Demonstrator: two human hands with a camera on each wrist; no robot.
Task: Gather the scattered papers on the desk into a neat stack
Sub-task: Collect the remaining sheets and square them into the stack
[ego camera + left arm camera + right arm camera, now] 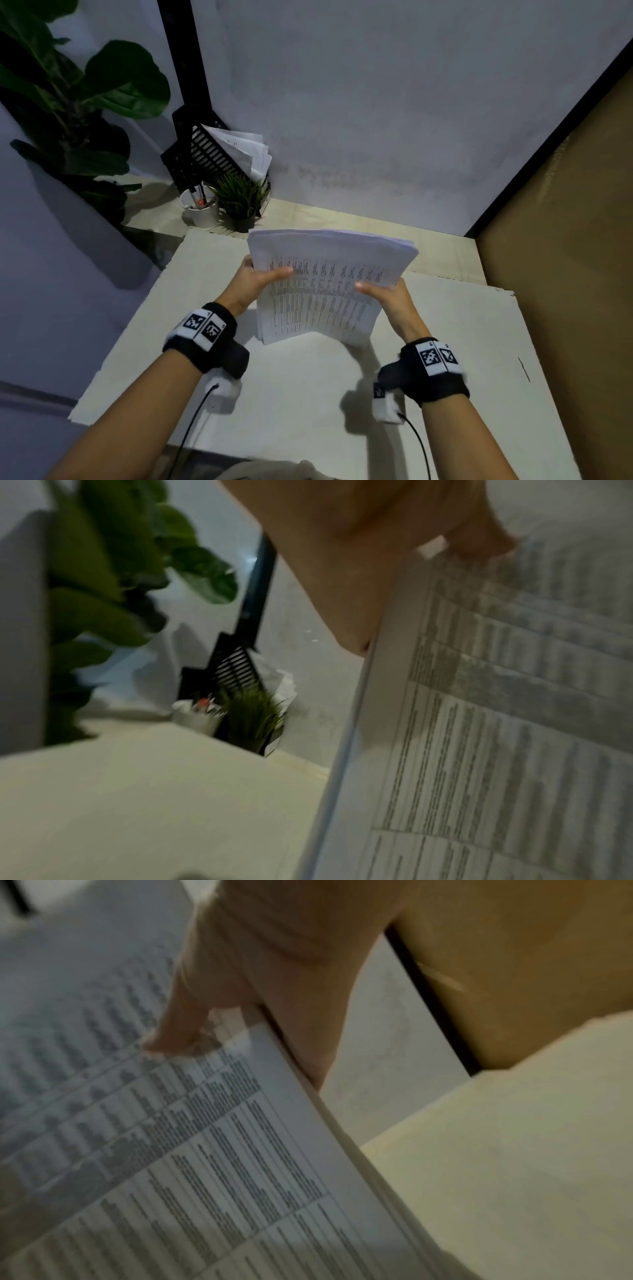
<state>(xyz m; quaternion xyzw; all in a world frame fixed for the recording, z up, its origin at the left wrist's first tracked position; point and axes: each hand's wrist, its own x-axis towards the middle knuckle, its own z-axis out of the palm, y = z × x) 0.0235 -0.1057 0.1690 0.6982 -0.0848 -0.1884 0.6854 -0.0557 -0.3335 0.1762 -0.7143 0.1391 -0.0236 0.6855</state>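
Note:
A thick stack of printed papers (322,284) stands nearly upright, its lower edge down at the white desk surface (301,387). My left hand (255,279) grips its left edge, thumb lying across the printed front page. My right hand (383,294) grips the right edge the same way. In the left wrist view the stack of papers (496,723) fills the right side under my left hand (394,569). The right wrist view has the stack of papers (164,1150) at the left, and my right hand (246,999) has its thumb on the page. The fingers behind the stack are hidden.
At the back left stand a black file rack (205,154) holding loose sheets, a white pen cup (200,209) and a small potted grass plant (241,202). A large leafy plant (78,92) is at the far left. A brown panel (565,240) bounds the desk on the right.

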